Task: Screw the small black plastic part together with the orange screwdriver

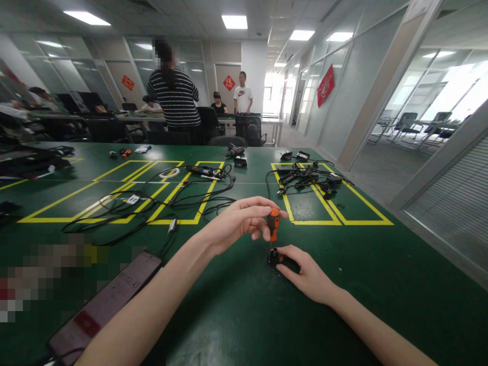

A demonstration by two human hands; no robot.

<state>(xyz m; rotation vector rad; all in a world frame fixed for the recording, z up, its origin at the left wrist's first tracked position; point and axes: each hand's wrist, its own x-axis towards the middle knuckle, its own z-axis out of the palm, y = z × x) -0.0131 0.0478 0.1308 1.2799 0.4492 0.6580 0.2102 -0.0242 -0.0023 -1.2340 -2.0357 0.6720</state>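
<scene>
My left hand (247, 218) grips a short screwdriver (273, 223) with an orange and black handle, thumb and fingers about its upper part. The screwdriver stands upright, its thin shaft pointing down into a small black part (272, 259) on the green table. That black part has a round base and a short raised post; its exact kind I cannot make out. From the right side, my right hand (305, 272) pinches it between thumb and fingers, close to the tabletop. The screwdriver's tip is hidden at the part.
A phone (110, 300) with a cable lies left of my left forearm. Black cables (148, 213) sprawl over yellow-taped areas at left; a heap of black parts and cables (305, 175) lies at right. Several people are beyond the green table (236, 315).
</scene>
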